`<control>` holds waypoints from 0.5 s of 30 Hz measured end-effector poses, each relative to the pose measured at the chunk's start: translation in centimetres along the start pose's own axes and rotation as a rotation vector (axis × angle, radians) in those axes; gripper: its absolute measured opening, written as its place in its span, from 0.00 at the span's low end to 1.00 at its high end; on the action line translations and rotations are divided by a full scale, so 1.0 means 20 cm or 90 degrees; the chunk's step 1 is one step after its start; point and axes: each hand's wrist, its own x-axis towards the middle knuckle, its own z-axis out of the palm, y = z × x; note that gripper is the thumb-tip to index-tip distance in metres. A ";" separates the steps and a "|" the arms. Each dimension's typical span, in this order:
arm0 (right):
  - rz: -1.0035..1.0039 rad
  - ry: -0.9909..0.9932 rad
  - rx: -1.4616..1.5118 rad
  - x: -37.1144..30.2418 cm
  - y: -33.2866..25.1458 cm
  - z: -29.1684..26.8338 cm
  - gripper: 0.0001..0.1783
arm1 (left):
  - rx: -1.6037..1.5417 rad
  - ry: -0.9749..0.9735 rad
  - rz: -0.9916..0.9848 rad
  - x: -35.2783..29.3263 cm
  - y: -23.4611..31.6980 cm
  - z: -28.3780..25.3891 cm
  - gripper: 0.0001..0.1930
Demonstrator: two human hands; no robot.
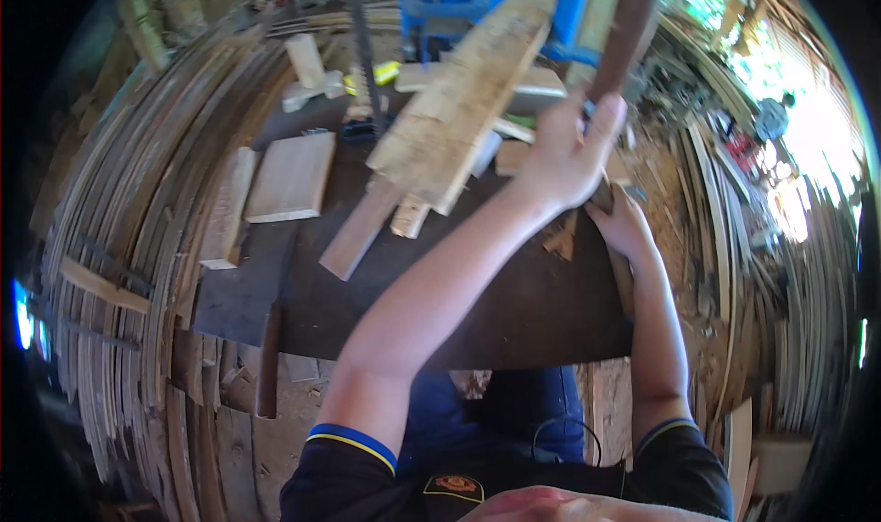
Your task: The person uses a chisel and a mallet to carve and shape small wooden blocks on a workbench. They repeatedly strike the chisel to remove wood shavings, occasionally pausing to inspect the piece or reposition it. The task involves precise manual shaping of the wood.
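A long brown wooden bar point(630, 43) slants up and away over the right side of the dark worktable. My left hand point(571, 150) reaches across to the right and is closed round it, thumb up along its side. Just below, my right hand point(626, 223) is closed at the bar's near end, its fingers partly hidden. To the left of my left hand, a broad rough-edged board point(459, 105) lies on top of a narrow brown strip point(360, 233) and a short pale piece point(409, 217).
The dark worktable point(440, 311) also bears a square wood block point(292, 178), a thick pale block point(228, 205) and a yellow item point(372, 77). A dark upright rod point(365, 54) and a blue machine point(454, 8) stand beyond. Stacked planks point(138, 210) line the left; timber point(798, 311) leans right.
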 end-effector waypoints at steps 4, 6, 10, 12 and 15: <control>-0.005 -0.001 -0.023 -0.01 -0.02 -0.03 0.40 | -0.030 0.008 -0.002 0.02 -0.05 -0.01 0.26; -0.002 -0.002 -0.027 -0.02 -0.02 -0.03 0.39 | -0.106 -0.023 -0.031 0.03 -0.04 -0.02 0.26; 0.022 -0.042 -0.032 0.00 -0.04 -0.06 0.39 | -0.247 0.003 -0.123 0.06 -0.04 -0.05 0.20; 0.029 -0.046 -0.040 -0.01 -0.05 -0.06 0.39 | -0.223 0.008 -0.117 0.06 -0.01 -0.02 0.23; 0.029 -0.043 -0.044 -0.01 -0.06 -0.05 0.39 | -0.243 -0.002 -0.125 0.06 -0.04 -0.06 0.22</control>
